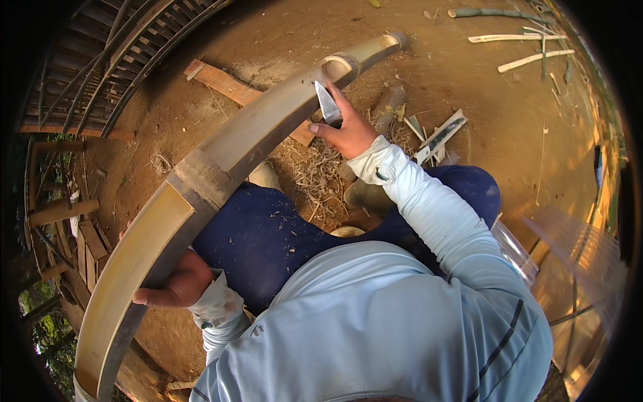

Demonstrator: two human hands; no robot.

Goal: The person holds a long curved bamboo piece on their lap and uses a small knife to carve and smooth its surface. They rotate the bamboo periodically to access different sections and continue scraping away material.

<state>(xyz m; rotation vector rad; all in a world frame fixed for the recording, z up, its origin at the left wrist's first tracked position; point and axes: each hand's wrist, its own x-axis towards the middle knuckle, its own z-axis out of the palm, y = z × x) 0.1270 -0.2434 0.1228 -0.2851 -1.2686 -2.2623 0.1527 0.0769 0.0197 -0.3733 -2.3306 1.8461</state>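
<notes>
Long split bamboo pole (221, 157) running from near left to far right across the lap, pale inner face up, dark node band about midway. Left hand (173, 285) closed around the pole's near edge, fingers wrapped under. Right hand (348, 130) clenched on a knife (327, 104), broad blade up against the pole's right edge just before the far node. Blue trousers (268, 234) under the pole, flecked with shavings; pale long sleeves (429, 214) on both arms.

Around: reddish dirt ground (482, 87). Wooden plank (228, 87) lying under the pole on the far left side, partly hidden by it. Heap of dry shavings and fibres (311, 171) between the feet, just right of the pole. Two boots (365, 194) by the shavings, one mostly blocked by the pole. Second blade with dark handle (439, 137) resting on the ground right of the right hand. Cut bamboo strips (529, 50) scattered far right, well apart. Bamboo slat fence (114, 60) far left, timber offcuts (67, 214) stacked at left. Clear plastic container (516, 251) near right behind the elbow, contents impossible to tell
</notes>
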